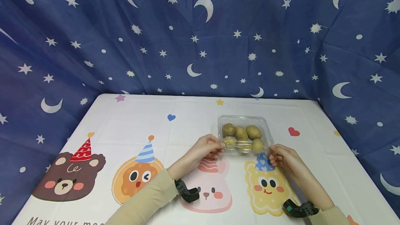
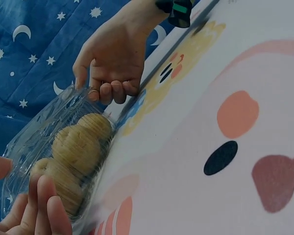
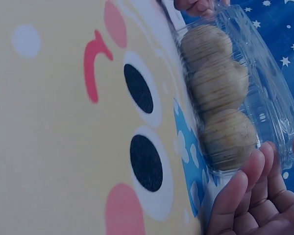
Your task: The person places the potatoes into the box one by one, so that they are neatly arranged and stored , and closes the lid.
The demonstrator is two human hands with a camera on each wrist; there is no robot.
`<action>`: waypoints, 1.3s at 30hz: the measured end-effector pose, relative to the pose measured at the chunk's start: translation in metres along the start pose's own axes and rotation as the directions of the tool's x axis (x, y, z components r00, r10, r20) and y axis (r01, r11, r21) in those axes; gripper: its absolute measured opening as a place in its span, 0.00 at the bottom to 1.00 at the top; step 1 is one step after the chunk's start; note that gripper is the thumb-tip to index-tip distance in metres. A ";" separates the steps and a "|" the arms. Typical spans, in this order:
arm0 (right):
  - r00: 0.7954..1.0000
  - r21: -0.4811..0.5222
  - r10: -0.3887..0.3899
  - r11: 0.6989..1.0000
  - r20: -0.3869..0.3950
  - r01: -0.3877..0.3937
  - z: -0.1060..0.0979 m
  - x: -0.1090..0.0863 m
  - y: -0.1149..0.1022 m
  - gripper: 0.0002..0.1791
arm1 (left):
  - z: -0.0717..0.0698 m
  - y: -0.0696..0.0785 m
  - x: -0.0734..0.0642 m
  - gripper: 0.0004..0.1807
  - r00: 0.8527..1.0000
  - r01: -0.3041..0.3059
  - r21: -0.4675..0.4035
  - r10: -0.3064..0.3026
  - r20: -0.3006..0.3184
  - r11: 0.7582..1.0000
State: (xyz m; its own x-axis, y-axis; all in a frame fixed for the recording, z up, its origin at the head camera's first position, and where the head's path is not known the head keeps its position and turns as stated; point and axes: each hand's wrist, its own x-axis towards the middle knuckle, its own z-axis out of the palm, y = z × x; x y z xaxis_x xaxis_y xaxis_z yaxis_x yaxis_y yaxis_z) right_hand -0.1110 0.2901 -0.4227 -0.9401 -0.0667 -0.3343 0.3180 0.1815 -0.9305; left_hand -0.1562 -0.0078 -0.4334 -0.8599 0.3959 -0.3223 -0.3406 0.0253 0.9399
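A clear plastic box with several potatoes inside rests on the table, toward its right half. The potatoes lie in two rows and show through the clear walls. At the box's near left corner, my left hand pinches the edge between thumb and fingers. On the opposite side, my right hand pinches the near right corner, its other fingers curled below. The left wrist view shows the ribbed front wall with potatoes behind it. Whether the lid is fastened, I cannot tell.
A white tablecloth printed with cartoon faces covers the table. Behind it hangs a dark blue curtain with moons and stars. Each wrist wears a black band, the left band and the right band.
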 end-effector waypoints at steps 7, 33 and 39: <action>0.999 0.081 0.012 0.997 0.045 -0.015 -0.002 0.002 0.000 0.14 | 0.001 -0.001 0.000 0.08 0.999 0.027 0.019 -0.028 0.044 0.999; 1.000 0.186 0.001 0.983 0.018 -0.004 0.004 0.006 0.002 0.17 | 0.003 -0.005 0.001 0.10 0.998 0.014 0.004 -0.015 0.059 1.000; 0.998 0.168 -0.056 0.985 0.030 0.050 0.004 0.004 0.005 0.18 | 0.003 -0.005 -0.001 0.07 0.999 0.014 0.000 -0.014 0.053 1.000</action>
State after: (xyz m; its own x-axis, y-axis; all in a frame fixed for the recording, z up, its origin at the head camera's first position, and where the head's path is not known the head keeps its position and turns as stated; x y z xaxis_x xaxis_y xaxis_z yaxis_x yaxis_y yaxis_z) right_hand -0.1131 0.2863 -0.4292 -0.9523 -0.1061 -0.2862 0.2867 0.0105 -0.9580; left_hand -0.1528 -0.0051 -0.4374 -0.8337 0.4436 -0.3288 -0.3526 0.0305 0.9353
